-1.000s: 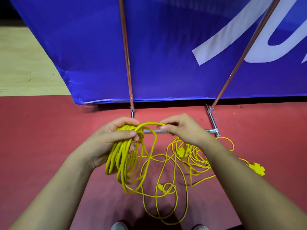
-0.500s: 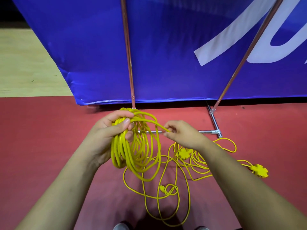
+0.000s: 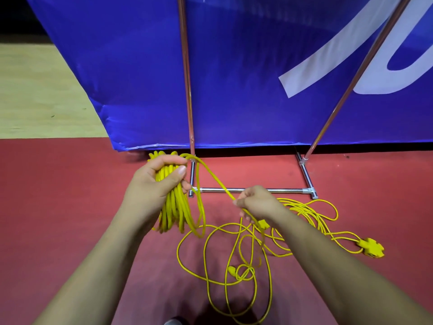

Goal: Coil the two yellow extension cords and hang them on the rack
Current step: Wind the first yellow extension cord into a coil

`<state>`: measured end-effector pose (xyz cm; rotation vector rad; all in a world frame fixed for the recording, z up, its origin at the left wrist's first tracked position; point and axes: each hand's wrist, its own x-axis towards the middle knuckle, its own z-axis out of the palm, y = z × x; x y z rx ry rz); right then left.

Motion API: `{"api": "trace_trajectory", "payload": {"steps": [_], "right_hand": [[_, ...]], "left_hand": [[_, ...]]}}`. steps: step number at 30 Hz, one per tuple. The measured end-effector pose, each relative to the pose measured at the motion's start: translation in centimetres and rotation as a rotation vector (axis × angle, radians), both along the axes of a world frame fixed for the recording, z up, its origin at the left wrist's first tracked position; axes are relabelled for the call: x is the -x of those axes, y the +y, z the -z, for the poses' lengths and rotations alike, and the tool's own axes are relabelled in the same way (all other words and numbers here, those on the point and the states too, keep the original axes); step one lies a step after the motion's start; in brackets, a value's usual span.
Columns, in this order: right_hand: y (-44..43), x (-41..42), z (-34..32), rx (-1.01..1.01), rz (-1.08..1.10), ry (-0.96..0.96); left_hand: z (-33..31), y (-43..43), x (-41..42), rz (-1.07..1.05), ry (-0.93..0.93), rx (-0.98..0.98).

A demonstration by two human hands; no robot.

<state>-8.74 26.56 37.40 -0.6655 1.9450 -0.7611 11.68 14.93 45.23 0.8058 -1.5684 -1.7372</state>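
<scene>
many loops: the coil (image 3: 174,202) hangs bunched in the left hand (image 3: 154,186), clenched around its top.
strand: since a moment ago the right hand (image 3: 256,202) has dropped away from the coil, pinching cord (image 3: 212,178) drawn taut between the hands.
loose cord: slack (image 3: 236,256) on the red floor (image 3: 58,207) below both hands; socket block (image 3: 371,247) right of them.
meaning: another loop coming, coiling unfinished.
rack: base bar (image 3: 253,190) just beyond the hands.
</scene>
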Motion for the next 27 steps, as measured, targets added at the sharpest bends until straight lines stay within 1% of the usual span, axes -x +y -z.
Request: {"api": "trace_trajectory", "payload": {"steps": [1,2,3,5,7,9,11,13,14,17,21,23,27], "right_hand": [[-0.2,-0.3,-1.1,-0.011,-0.102,0.111],[-0.3,-0.6,-2.3,-0.01,-0.217,0.179],[-0.3,-1.0,-3.6,0.001,-0.338,0.189],[0.1,-1.8,-6.2,0.047,-0.569,0.09],[0.3,-2.3,-8.1,0.132,-0.682,-0.023],[0.2,-2.4,-8.9,0.264,-0.623,-0.096],[0.1,-2.1,-9.1,0.408,-0.448,-0.189],[0.0,-1.7,-9.1,0.502,-0.326,-0.264],[0.0,-1.4,-8.9,0.526,-0.301,-0.258],[0.3,0.3,-7.4,0.5,-0.256,-0.137],[2.1,3.0,-4.1,0.359,-0.309,-0.102],[2.7,3.3,-3.2,0.361,-0.261,-0.112],[1.9,2.8,-3.8,0.507,-0.062,-0.056]], "left_hand": [[0.0,0.1,0.0,0.007,-0.05,0.046],[0.1,0.3,0.1,0.014,-0.096,0.087],[0.1,0.6,0.2,0.026,-0.137,0.121],[0.1,1.1,0.4,0.067,-0.193,0.132],[0.3,1.4,0.5,0.133,-0.218,0.078],[0.1,1.6,0.3,0.218,-0.213,-0.006],[-0.3,1.9,0.0,0.301,-0.173,-0.134],[-0.6,2.1,0.0,0.342,-0.124,-0.26],[-0.7,2.1,0.0,0.347,-0.092,-0.301],[-1.0,1.9,0.3,0.329,0.032,-0.385],[-1.2,1.4,0.2,0.29,0.132,-0.438],[-1.2,1.0,-0.1,0.295,0.115,-0.438],[-1.5,1.2,-0.3,0.344,-0.015,-0.44]]}}
